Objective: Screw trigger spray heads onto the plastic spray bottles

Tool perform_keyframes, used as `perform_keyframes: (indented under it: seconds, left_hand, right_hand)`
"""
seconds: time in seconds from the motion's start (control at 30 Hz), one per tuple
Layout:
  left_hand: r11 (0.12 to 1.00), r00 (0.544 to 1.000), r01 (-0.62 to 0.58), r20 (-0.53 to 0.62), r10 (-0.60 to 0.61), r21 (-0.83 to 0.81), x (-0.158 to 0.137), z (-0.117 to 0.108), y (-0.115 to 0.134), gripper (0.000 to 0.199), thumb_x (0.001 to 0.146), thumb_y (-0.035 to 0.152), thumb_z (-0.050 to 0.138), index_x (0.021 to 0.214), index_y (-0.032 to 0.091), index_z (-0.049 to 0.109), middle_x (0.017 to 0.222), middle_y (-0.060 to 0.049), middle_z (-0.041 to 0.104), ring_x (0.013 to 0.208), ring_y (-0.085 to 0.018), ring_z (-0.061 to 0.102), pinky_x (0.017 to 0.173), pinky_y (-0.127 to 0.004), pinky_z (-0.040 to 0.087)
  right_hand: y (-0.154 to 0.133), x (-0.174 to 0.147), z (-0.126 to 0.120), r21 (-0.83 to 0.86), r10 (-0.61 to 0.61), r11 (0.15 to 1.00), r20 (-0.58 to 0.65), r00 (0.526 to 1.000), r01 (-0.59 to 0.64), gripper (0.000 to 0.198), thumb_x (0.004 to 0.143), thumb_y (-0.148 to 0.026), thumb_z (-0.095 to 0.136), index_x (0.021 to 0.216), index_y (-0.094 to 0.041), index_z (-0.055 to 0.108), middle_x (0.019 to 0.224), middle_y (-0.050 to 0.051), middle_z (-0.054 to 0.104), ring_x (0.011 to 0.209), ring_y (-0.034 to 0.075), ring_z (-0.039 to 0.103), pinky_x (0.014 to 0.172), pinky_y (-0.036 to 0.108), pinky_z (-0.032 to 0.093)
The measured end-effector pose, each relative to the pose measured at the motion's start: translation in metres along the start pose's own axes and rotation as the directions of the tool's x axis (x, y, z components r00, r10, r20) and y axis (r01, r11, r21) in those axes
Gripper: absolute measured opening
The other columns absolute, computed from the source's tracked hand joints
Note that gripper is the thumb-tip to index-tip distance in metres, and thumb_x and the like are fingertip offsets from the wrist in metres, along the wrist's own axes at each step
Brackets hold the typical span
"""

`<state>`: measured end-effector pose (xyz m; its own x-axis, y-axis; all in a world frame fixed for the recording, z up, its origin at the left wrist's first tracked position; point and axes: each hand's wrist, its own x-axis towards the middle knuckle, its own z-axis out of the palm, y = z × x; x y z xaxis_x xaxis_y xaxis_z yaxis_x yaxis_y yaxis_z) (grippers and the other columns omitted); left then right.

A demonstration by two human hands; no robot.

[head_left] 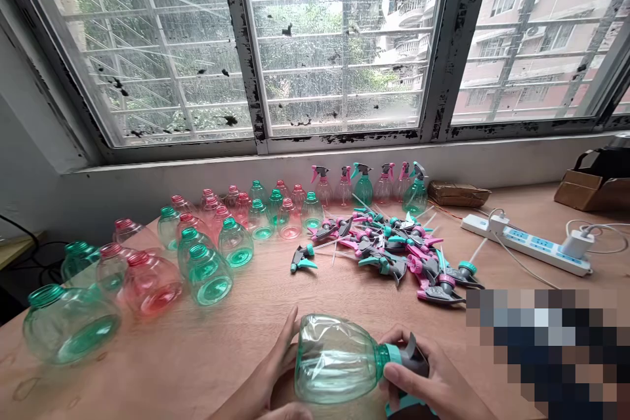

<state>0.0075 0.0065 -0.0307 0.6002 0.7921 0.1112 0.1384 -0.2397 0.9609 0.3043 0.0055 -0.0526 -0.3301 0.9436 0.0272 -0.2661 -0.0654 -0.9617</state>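
A clear green spray bottle [337, 361] lies on its side in front of me, its base to the left. My left hand [275, 374] cups the base end, with some fingers hidden behind the bottle. At the neck, my right hand [423, 374] grips the teal collar of a grey and teal spray head [392, 356], thumb pressed on the collar. The head sits on the bottle's mouth; how tightly, I cannot tell. Beyond my hands lies a heap of loose pink, teal and grey spray heads [384, 243]. One teal and grey head [302, 259] rests apart from it.
Open green bottles [210, 275] and pink bottles [150, 282] stand at left and back. Several bottles with heads fitted [363, 185] line the wall under the window. At right are a power strip [526, 246], a brown package [457, 194] and a cardboard box [590, 187].
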Motion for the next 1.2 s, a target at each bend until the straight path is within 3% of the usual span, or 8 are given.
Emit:
perform_keyframes:
  seconds: [0.13,0.27,0.33,0.47,0.73,0.9,1.03,1.2]
  left_hand:
    - [0.999,1.000,-0.010,-0.007,0.010,0.038,0.001,0.001,0.002,0.085,0.093,0.046,0.064,0.159,0.036,0.011,0.169,-0.002,0.022,0.154,-0.031,0.021,0.124,-0.044,0.022]
    - [0.998,0.998,-0.047,-0.039,0.049,0.051,0.000,0.003,-0.003,0.072,0.099,0.044,0.053,0.158,0.041,0.011,0.168,-0.002,0.025,0.147,-0.030,0.038,0.122,-0.044,0.028]
    - [0.999,0.999,-0.029,-0.022,0.030,0.038,0.000,0.001,-0.006,0.077,0.098,0.045,0.055,0.158,0.042,0.007,0.167,-0.004,0.028,0.144,-0.030,0.043,0.122,-0.046,0.028]
    - [1.000,0.999,-0.017,0.027,0.017,0.002,0.000,-0.003,-0.005,0.101,0.088,0.055,0.067,0.159,0.037,-0.003,0.168,-0.007,0.023,0.152,-0.036,0.025,0.123,-0.052,0.020]
    - [0.998,0.998,-0.057,-0.027,0.058,0.039,0.002,0.002,-0.006,0.073,0.098,0.044,0.057,0.155,0.049,0.012,0.168,-0.001,0.024,0.150,-0.030,0.033,0.123,-0.047,0.025]
    - [0.998,0.998,-0.063,0.025,0.064,-0.031,0.002,-0.001,-0.003,0.099,0.087,0.056,0.068,0.158,0.041,0.000,0.167,-0.006,0.027,0.152,-0.033,0.026,0.124,-0.050,0.017]
    - [0.999,0.999,-0.039,0.035,0.039,0.009,0.001,-0.004,0.005,0.089,0.089,0.055,0.065,0.159,0.035,0.013,0.168,-0.006,0.023,0.154,-0.035,0.019,0.125,-0.050,0.014]
    - [0.998,1.000,-0.030,0.003,0.030,0.064,0.000,0.000,0.003,0.084,0.093,0.044,0.064,0.158,0.042,0.010,0.166,-0.002,0.031,0.149,-0.030,0.033,0.123,-0.046,0.024]
  right_hand:
    - [-0.001,0.000,0.000,-0.005,0.012,1.000,0.000,1.000,-0.012,0.039,0.076,-0.046,0.084,0.087,-0.014,0.066,0.065,0.001,0.075,0.054,0.013,0.069,0.054,0.022,0.054]
    - [-0.001,-0.001,0.000,-0.019,0.029,0.999,-0.010,1.000,-0.029,0.039,0.077,-0.049,0.082,0.085,-0.015,0.066,0.064,0.002,0.076,0.052,0.015,0.070,0.055,0.024,0.055]
    - [-0.001,-0.001,0.000,-0.016,0.039,0.999,-0.003,0.999,-0.039,0.039,0.077,-0.049,0.082,0.085,-0.015,0.066,0.062,0.001,0.075,0.052,0.015,0.070,0.054,0.023,0.055]
    - [-0.001,-0.001,0.000,-0.037,0.037,0.999,0.000,0.999,-0.037,0.039,0.077,-0.049,0.082,0.086,-0.015,0.065,0.064,0.002,0.076,0.053,0.016,0.070,0.055,0.025,0.055]
    - [0.002,-0.002,-0.002,-0.045,0.059,0.997,0.002,0.998,-0.059,0.039,0.079,-0.049,0.080,0.086,-0.014,0.063,0.065,0.004,0.078,0.055,0.016,0.071,0.055,0.024,0.055]
    - [0.002,-0.002,-0.002,-0.063,0.021,0.998,0.009,1.000,-0.020,0.039,0.078,-0.048,0.081,0.087,-0.014,0.064,0.065,0.003,0.076,0.055,0.016,0.071,0.056,0.025,0.055]
    - [0.000,-0.003,-0.001,-0.100,-0.001,0.995,-0.018,1.000,-0.001,0.041,0.073,-0.047,0.085,0.089,-0.014,0.067,0.064,0.000,0.072,0.055,0.016,0.070,0.055,0.025,0.052]
    - [-0.001,-0.004,0.000,-0.093,0.020,0.995,-0.042,0.999,-0.024,0.039,0.076,-0.049,0.082,0.085,-0.015,0.066,0.064,0.003,0.076,0.055,0.018,0.071,0.055,0.027,0.054]
